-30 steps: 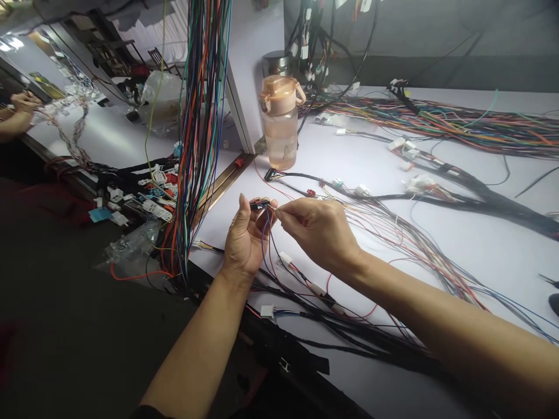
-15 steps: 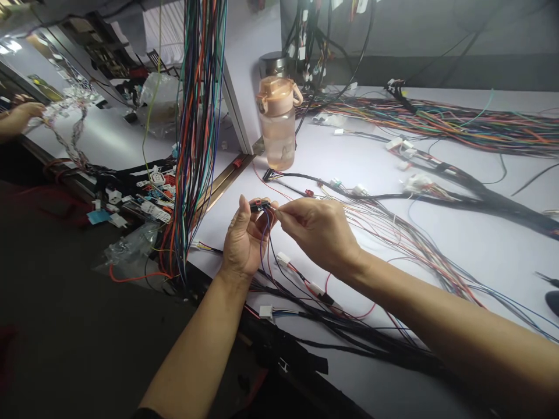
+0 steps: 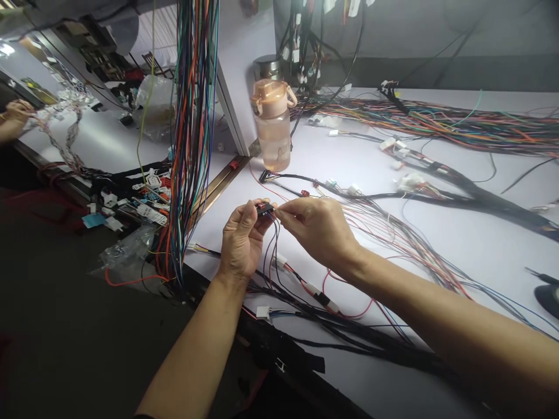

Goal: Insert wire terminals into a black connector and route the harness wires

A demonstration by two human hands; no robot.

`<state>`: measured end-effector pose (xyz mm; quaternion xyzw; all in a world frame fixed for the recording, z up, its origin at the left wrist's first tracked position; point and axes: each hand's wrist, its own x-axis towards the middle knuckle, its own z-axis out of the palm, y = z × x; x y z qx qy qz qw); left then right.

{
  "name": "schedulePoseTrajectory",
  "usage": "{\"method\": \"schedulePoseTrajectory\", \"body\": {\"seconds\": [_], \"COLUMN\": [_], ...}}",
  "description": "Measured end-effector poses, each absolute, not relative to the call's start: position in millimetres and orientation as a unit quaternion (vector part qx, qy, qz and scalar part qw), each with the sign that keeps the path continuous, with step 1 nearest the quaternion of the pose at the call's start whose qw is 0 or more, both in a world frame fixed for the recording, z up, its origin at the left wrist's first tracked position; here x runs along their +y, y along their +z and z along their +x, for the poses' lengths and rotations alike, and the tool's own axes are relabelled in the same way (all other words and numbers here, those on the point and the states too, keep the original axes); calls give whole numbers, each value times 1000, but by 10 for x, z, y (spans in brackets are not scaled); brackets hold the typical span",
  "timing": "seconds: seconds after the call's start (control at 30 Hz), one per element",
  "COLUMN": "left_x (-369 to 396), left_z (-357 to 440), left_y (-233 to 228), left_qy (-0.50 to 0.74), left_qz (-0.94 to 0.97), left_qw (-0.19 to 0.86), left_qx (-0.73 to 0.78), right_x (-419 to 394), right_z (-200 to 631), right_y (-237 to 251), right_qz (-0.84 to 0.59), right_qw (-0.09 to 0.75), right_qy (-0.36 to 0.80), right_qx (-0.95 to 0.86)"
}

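My left hand (image 3: 241,240) is closed on a small black connector (image 3: 264,209) with a bit of red on it, pinched between thumb and fingers. Several thin dark, blue and red wires (image 3: 275,244) hang down from the connector. At its right end, my right hand (image 3: 321,227) has thumb and forefinger pressed together on what looks like a thin wire, its tip hidden by the fingers. Below the hands, a white connector (image 3: 279,259) on red and black wires and another white connector (image 3: 262,313) lie on the table (image 3: 362,372).
A peach water bottle (image 3: 273,131) stands behind my hands. Hanging wires (image 3: 192,134) rise on the left, beside a heap of connectors (image 3: 151,192). Long wire bundles (image 3: 458,125) lie at the back. Far left, another person's hand (image 3: 16,116) is at a harness.
The black connector has turned in my left hand, so more of its top shows. Both hands stay close together, the right still pinching at the connector's end. The view has shifted slightly.
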<state>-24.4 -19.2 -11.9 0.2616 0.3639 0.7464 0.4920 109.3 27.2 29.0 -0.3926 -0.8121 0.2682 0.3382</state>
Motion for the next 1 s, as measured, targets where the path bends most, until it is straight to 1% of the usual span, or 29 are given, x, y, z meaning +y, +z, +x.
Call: {"method": "schedulePoseTrajectory", "body": {"seconds": [0.27,0.4,0.63,0.83,1.0], "left_x": [-196,-202,-177,-132,-136], "left_z": [-240,-240,-241,-260,-266], "left_y": [-145,-154,-183,-164,-117], "left_qy": [749,744,745,759,763], "left_qz": [289,293,288,235,208], "left_qw": [460,461,462,478,493], "left_qx": [379,384,384,374,363], "right_x": [266,277,296,263,259], "right_z": [1069,1072,1060,1145,1204], "right_y": [186,128,113,139,189], "right_qz": [-379,-372,-374,-368,-365], "right_qw": [355,375,372,387,381], "right_qy": [212,206,218,267,390], "right_qx": [-828,-824,-821,-802,-755]}}
